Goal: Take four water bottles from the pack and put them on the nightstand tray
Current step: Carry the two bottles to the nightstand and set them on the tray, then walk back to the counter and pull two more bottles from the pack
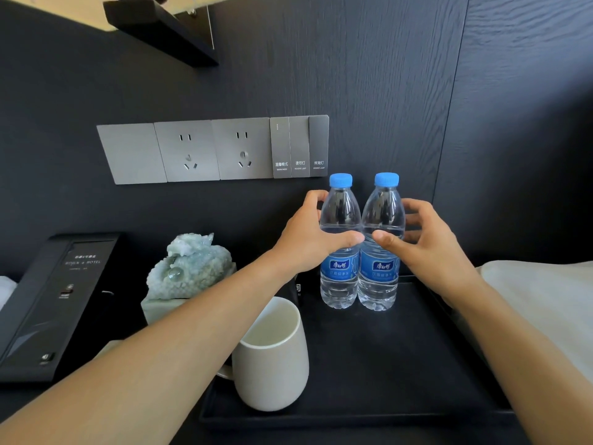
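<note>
Two clear water bottles with blue caps and blue labels stand upright side by side at the back of the black nightstand tray (385, 380). My left hand (313, 234) is wrapped around the left bottle (339, 284) at its shoulder. My right hand (423, 242) grips the right bottle (378, 284) at the same height. The two thumbs nearly meet in front, between the bottles. Both bottle bases rest on the tray. The pack is out of view.
A white mug (272, 358) stands on the tray's front left, under my left forearm. A pale green jade carving (189, 268) and a black device (54, 303) sit to the left. Sockets and switches (218, 149) are on the dark wall. White bedding (545, 300) lies at the right.
</note>
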Demonstrator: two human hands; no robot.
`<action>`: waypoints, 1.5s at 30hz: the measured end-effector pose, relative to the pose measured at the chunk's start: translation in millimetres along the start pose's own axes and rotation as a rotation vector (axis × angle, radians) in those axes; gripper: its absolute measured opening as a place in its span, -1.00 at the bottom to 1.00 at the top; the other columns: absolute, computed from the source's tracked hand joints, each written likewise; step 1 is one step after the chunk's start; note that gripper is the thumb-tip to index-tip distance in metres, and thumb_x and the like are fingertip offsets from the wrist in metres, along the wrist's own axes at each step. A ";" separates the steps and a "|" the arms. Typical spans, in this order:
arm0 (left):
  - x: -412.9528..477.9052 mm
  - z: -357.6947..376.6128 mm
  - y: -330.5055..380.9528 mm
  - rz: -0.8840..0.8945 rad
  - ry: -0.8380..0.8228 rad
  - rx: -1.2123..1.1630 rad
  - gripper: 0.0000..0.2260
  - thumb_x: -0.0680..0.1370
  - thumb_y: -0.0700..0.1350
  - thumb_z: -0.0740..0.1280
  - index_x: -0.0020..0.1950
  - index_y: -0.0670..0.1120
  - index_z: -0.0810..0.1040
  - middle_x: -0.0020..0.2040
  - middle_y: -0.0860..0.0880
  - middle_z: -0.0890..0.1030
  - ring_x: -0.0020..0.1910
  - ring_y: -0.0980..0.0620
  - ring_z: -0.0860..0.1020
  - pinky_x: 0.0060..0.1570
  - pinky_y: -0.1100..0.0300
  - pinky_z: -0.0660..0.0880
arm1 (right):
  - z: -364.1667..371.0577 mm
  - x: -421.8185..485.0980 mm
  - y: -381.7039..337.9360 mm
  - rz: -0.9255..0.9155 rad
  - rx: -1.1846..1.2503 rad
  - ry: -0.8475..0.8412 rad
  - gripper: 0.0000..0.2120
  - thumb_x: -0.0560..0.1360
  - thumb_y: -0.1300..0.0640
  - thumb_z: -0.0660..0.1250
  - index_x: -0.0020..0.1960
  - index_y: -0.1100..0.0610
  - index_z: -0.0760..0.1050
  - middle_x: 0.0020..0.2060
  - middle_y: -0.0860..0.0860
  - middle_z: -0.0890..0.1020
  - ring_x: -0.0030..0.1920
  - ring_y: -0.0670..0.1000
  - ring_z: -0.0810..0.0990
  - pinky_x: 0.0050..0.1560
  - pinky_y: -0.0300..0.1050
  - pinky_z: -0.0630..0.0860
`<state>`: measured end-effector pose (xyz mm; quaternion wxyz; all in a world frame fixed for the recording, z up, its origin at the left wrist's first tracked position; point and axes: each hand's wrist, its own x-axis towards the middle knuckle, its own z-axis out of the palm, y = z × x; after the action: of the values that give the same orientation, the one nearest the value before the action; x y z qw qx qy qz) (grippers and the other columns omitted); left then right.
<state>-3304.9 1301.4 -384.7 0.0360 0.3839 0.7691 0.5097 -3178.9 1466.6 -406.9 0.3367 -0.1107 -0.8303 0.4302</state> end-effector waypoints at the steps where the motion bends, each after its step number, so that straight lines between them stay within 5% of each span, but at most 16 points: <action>1: 0.0 -1.5 0.9 -0.009 -0.008 -0.004 -0.29 0.42 0.00 0.60 0.45 0.09 0.27 0.31 0.00 0.55 0.24 0.03 0.56 0.19 0.05 0.58 | -0.4 -0.2 -0.7 -0.003 -0.003 -0.004 -0.39 0.50 0.02 0.48 0.47 0.01 0.31 -0.01 -0.31 0.49 -0.03 -0.23 0.55 -0.12 -0.30 0.53; 3: -3.7 -3.8 4.5 -0.002 0.022 0.025 -0.25 0.40 0.02 0.61 0.46 0.08 0.27 0.30 0.02 0.51 0.29 0.00 0.54 0.22 0.00 0.58 | -1.2 -1.2 -2.2 -0.006 0.001 -0.009 -0.37 0.50 -0.02 0.48 0.48 -0.01 0.30 0.02 -0.27 0.51 0.00 -0.21 0.57 -0.05 -0.22 0.58; 6: -17.9 0.4 16.4 0.162 0.289 0.257 -0.31 0.39 0.10 0.57 0.42 0.10 0.33 0.28 0.03 0.44 0.24 0.06 0.44 0.16 0.17 0.48 | -3.9 -5.2 -4.8 -0.005 0.013 0.072 -0.37 0.51 -0.12 0.45 0.49 -0.02 0.32 0.25 -0.07 0.55 0.18 -0.04 0.60 0.15 -0.02 0.60; 9: -35.4 13.7 53.7 0.377 0.352 0.179 -0.66 0.47 0.03 0.45 0.20 0.09 0.47 0.05 0.10 0.51 0.02 0.13 0.48 -0.01 0.31 0.43 | -19.1 -12.4 -24.9 0.004 0.029 0.217 -0.63 0.55 -0.14 0.37 0.33 -0.09 0.48 0.18 -0.10 0.61 0.12 -0.13 0.62 0.05 -0.30 0.52; 11: -38.4 28.6 92.9 0.355 0.247 0.013 -0.81 0.51 -0.06 0.40 0.10 0.06 0.51 -0.08 0.12 0.55 -0.09 0.10 0.53 -0.11 0.38 0.44 | -43.4 -15.5 -49.9 0.078 0.077 0.254 -0.82 0.59 -0.12 0.30 0.14 -0.11 0.57 0.00 -0.16 0.66 0.00 -0.20 0.64 -0.01 -0.30 0.54; 15: -23.0 63.4 208.8 0.202 0.056 -0.214 -0.84 0.55 -0.21 0.36 0.02 0.06 0.54 -0.16 0.14 0.61 -0.17 0.17 0.58 -0.18 0.44 0.44 | -141.3 -10.8 -116.2 0.250 0.065 0.298 -0.80 0.59 -0.09 0.24 0.03 -0.06 0.60 -0.09 -0.08 0.70 -0.05 -0.03 0.68 -0.03 -0.04 0.62; 19: 22.2 70.5 352.9 0.065 -0.087 -0.304 -0.88 0.60 -0.20 0.30 0.02 0.01 0.58 -0.11 0.10 0.66 -0.12 0.16 0.63 -0.13 0.40 0.50 | -274.9 10.0 -204.1 0.380 -0.021 0.353 -0.74 0.52 -0.26 0.17 0.01 -0.20 0.56 -0.09 -0.17 0.69 -0.06 -0.12 0.67 -0.06 -0.17 0.56; 22: 61.8 60.7 471.2 0.054 -0.164 -0.275 -0.87 0.61 -0.18 0.29 0.03 0.02 0.59 -0.09 0.10 0.68 -0.11 0.09 0.66 -0.05 0.20 0.57 | -379.8 31.3 -282.1 0.433 -0.084 0.404 -0.81 0.60 -0.20 0.20 0.04 -0.21 0.56 -0.08 -0.19 0.69 0.00 -0.18 0.66 0.03 -0.23 0.53; 25: 103.1 41.8 598.6 0.125 -0.175 -0.218 -0.91 0.60 -0.14 0.32 -0.01 0.01 0.61 -0.11 0.11 0.68 -0.11 0.09 0.64 0.00 0.11 0.56 | -485.3 50.7 -372.4 0.463 -0.184 0.423 -0.81 0.63 -0.18 0.21 0.17 -0.25 0.54 0.01 -0.24 0.67 0.03 -0.32 0.59 -0.06 -0.49 0.42; 27: 123.3 27.7 679.8 0.166 -0.280 -0.166 -0.93 0.61 -0.04 0.31 -0.02 0.09 0.58 -0.11 0.14 0.66 -0.08 0.09 0.62 0.02 0.10 0.55 | -550.0 57.6 -435.1 0.482 -0.248 0.460 -0.64 0.62 -0.20 0.22 0.33 -0.08 0.54 0.14 -0.16 0.65 0.11 -0.27 0.59 -0.07 -0.53 0.39; 31: 130.7 5.9 811.4 0.304 -0.567 -0.042 -0.69 0.56 0.24 0.16 0.10 0.13 0.58 0.08 0.09 0.68 0.11 0.02 0.62 0.18 0.00 0.52 | -652.2 46.2 -558.9 0.513 -0.406 0.571 -0.53 0.59 -0.28 0.15 0.33 -0.03 0.52 0.15 -0.14 0.63 0.19 -0.10 0.59 0.01 -0.35 0.39; 34: 105.3 2.5 893.2 0.494 -0.698 -0.032 -0.67 0.56 0.26 0.16 0.09 0.12 0.59 0.04 0.07 0.69 0.08 -0.01 0.62 0.17 -0.02 0.53 | -699.5 3.6 -640.2 0.523 -0.528 0.691 -0.62 0.63 -0.22 0.17 0.27 -0.02 0.52 0.09 -0.08 0.63 0.11 -0.04 0.60 0.04 -0.16 0.44; 39: -10.7 6.0 1019.3 0.770 -0.840 -0.203 -0.56 0.51 0.30 0.14 0.19 0.10 0.59 -0.01 0.13 0.64 0.01 0.02 0.64 0.09 0.01 0.58 | -725.4 -123.3 -762.0 0.593 -0.689 0.997 -0.65 0.59 -0.15 0.33 0.27 0.02 0.55 -0.04 -0.10 0.64 -0.25 -0.34 0.59 -0.27 -0.50 0.43; 45: -223.8 -13.3 1141.6 1.050 -1.056 -0.419 -0.94 0.56 0.09 0.32 -0.06 0.16 0.55 -0.23 0.20 0.63 -0.10 0.02 0.66 -0.09 0.12 0.51 | -704.1 -327.6 -919.3 0.799 -0.960 1.307 -0.66 0.59 -0.08 0.34 0.27 0.09 0.56 0.06 0.02 0.68 -0.06 -0.05 0.67 -0.08 -0.23 0.48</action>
<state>-2521.2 1363.0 473.1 0.2235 0.8757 0.2545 0.3443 -2375.6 1205.5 450.3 0.4844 -0.7416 -0.4633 -0.0261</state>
